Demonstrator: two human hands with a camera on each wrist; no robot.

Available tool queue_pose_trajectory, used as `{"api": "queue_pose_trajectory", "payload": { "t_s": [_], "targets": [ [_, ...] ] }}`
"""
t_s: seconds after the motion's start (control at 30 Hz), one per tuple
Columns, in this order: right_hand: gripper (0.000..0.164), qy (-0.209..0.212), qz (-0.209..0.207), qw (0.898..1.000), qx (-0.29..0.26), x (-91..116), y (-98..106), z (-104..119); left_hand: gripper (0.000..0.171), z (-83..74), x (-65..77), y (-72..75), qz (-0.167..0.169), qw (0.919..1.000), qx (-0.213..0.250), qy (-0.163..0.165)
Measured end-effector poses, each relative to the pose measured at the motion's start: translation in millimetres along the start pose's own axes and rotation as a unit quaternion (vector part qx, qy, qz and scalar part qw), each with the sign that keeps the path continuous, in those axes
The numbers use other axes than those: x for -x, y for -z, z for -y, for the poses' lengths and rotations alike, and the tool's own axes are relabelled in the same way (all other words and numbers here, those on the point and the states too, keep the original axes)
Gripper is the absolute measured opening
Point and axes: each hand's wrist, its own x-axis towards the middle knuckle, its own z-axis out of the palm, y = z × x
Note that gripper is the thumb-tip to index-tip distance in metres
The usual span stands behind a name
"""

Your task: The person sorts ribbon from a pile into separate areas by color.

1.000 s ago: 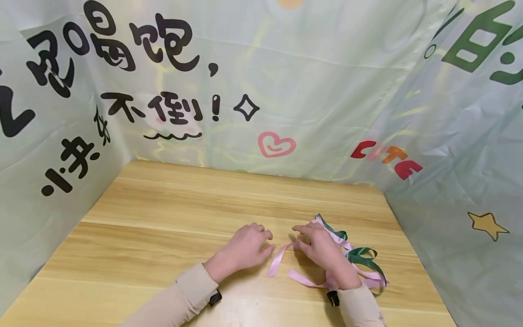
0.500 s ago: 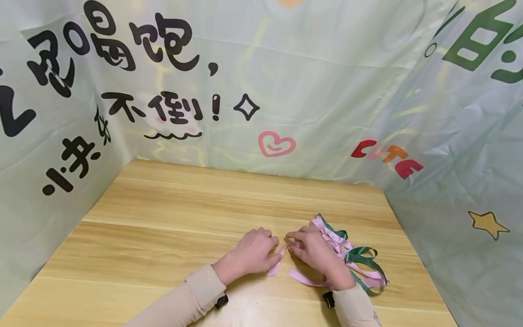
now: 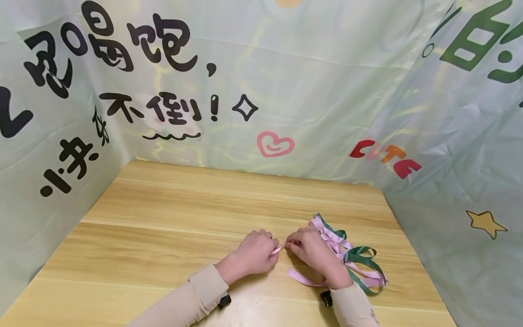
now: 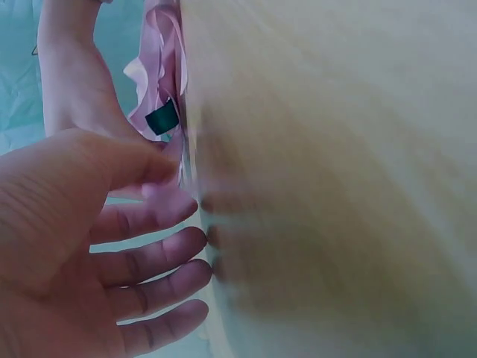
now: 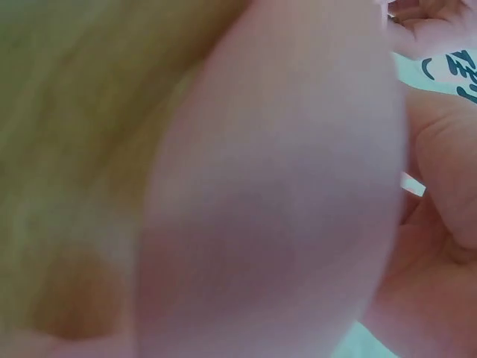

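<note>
My left hand (image 3: 254, 252) pinches the end of a pink ribbon (image 3: 278, 250) between thumb and index finger. In the left wrist view, this pink ribbon (image 4: 170, 203) shows under the thumb while the other fingers stretch out beside the tabletop. My right hand (image 3: 313, 250) pinches the same ribbon a short way to the right, its fingertips facing the left hand's. A short stretch of ribbon spans the two hands. Beyond the right hand lies a tangle of pink ribbons (image 3: 315, 222) and green ribbon (image 3: 363, 260). A blurred pink band (image 5: 276, 186) fills much of the right wrist view.
The wooden table (image 3: 163, 213) carries the ribbons at its right side. A loose pink ribbon end (image 3: 300, 276) lies in front of the right wrist. Printed cloth walls (image 3: 318, 100) stand along the back and both sides.
Both hands have come closer together. My left hand moved right onto the pink ribbon's loose end and took hold of it; my right fingers closed on the ribbon. The tangle stayed in place.
</note>
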Motion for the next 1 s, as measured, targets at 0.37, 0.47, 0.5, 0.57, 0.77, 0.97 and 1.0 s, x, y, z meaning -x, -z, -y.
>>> {"api": "queue_pose_trajectory", "payload": {
  "t_s": [0.37, 0.47, 0.5, 0.57, 0.77, 0.97, 1.0],
  "targets": [
    [0.004, -0.059, 0.011, 0.998, -0.024, 0.6, 2.2, -1.4, 0.026, 17.6, 8.9, 6.5, -0.038, 0.9976, 0.057, -0.003],
    [0.005, -0.087, 0.028, 0.995, -0.029, 2.2, 3.0, -4.1, 0.028, 23.9, 12.8, 9.8, -0.058, 0.9956, 0.074, 0.002],
    [0.007, -0.091, 0.031, 0.995, -0.029, 2.9, 3.3, -5.1, 0.030, 26.1, 13.8, 10.6, -0.060, 0.9952, 0.077, 0.007],
    [0.008, -0.095, 0.034, 0.995, -0.023, 5.1, 3.7, -6.1, 0.032, 30.9, 16.7, 12.5, -0.067, 0.9945, 0.080, 0.013],
    [0.005, -0.120, 0.048, 0.991, -0.042, 10.9, 6.7, -6.2, 0.036, 47.3, 26.4, 20.7, -0.073, 0.9932, 0.087, 0.027],
    [0.011, -0.141, 0.044, 0.988, -0.042, 15.9, 11.9, -4.1, 0.037, 66.2, 39.1, 36.2, -0.085, 0.9905, 0.098, 0.044],
    [0.011, -0.140, 0.043, 0.988, -0.040, 16.6, 12.7, -3.8, 0.037, 69.5, 41.4, 38.8, -0.086, 0.9902, 0.098, 0.050]
  ]
}}
